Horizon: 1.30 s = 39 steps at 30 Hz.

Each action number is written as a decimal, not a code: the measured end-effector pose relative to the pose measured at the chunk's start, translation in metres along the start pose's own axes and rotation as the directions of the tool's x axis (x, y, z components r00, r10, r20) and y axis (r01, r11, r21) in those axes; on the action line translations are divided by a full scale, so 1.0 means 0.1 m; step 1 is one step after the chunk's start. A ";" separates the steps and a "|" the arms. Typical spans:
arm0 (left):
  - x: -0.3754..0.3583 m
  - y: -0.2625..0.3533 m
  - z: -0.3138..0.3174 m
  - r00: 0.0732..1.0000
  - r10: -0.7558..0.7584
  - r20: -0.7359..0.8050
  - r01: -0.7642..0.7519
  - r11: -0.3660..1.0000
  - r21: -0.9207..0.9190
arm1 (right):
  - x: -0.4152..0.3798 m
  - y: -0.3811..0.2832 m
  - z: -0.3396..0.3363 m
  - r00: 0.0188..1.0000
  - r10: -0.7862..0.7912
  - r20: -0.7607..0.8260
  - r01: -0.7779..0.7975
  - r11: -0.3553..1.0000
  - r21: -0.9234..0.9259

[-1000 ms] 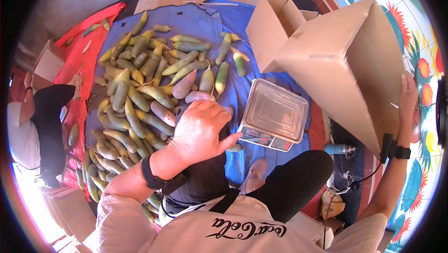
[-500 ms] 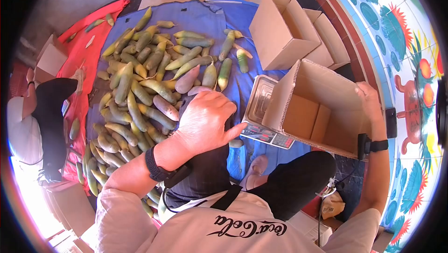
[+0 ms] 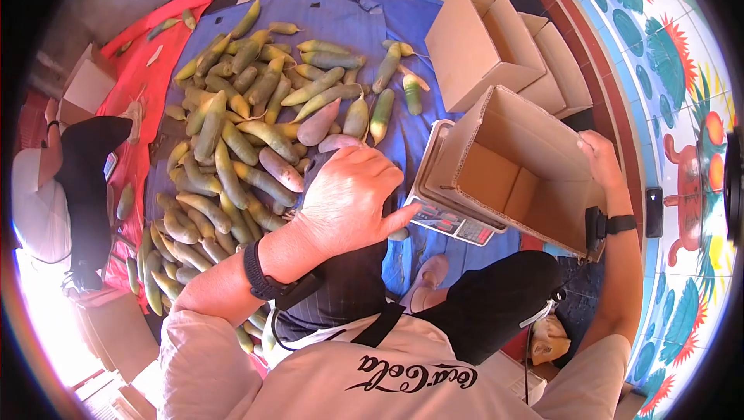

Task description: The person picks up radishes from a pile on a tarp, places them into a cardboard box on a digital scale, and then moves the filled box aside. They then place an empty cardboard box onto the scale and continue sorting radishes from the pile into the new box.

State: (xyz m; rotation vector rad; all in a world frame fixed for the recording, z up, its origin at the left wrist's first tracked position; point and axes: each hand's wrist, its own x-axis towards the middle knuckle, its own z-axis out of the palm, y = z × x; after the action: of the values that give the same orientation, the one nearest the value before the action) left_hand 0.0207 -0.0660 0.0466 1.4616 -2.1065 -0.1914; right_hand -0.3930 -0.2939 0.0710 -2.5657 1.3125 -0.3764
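Note:
My right hand [image 3: 601,158] grips the far right rim of an open cardboard box [image 3: 535,180], fingers over the edge. Tilted toward me, the box shows a bare inside with folded bottom flaps. It overlaps a digital scale [image 3: 457,224] with a metal pan. My left hand [image 3: 353,195] is above my knee, its fingers curled under and partly hidden. Its thumb points out and ends right at the scale's button panel. Just past that hand lies a heap of green radishes [image 3: 232,133], with a few pinkish ones [image 3: 318,123] nearest my knuckles.
More open boxes [image 3: 480,48] stand behind the scale. Blue cloth [image 3: 403,25] lies under the radishes, with red cloth [image 3: 159,71] to its left. Another person [image 3: 85,180] sits at far left. A phone [image 3: 654,211] rests by the painted tile wall [image 3: 682,118].
My right hand has drawn the box a little to the left, further over the scale. My left hand keeps its curled shape, thumb still at the panel. The view has shifted slightly.

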 end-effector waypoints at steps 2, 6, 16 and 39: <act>0.00 -0.01 0.00 1.000 0.001 -0.005 -0.001 1.000 -0.011 | 0.04 0.04 0.03 1.000 0.001 0.009 -0.001 1.000 0.010; 0.01 -0.01 0.01 1.000 -0.005 -0.006 0.005 1.000 -0.026 | 0.11 0.03 0.05 0.997 0.043 0.068 -0.045 0.998 0.035; -0.02 -0.01 0.00 1.000 -0.010 0.012 0.010 0.999 -0.044 | 0.18 0.21 0.08 0.989 0.079 0.125 -0.071 0.995 -0.073; -0.06 -0.05 0.02 0.999 0.021 -0.042 -0.025 0.995 -0.098 | -0.15 -0.70 0.19 0.998 0.061 0.017 -0.056 0.977 -0.203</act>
State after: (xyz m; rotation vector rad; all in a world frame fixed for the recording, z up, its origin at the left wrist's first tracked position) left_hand 0.0257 -0.0633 0.0407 1.3724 -2.0502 -0.2508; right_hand -0.3419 -0.2402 0.0738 -2.6778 1.4845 -0.2101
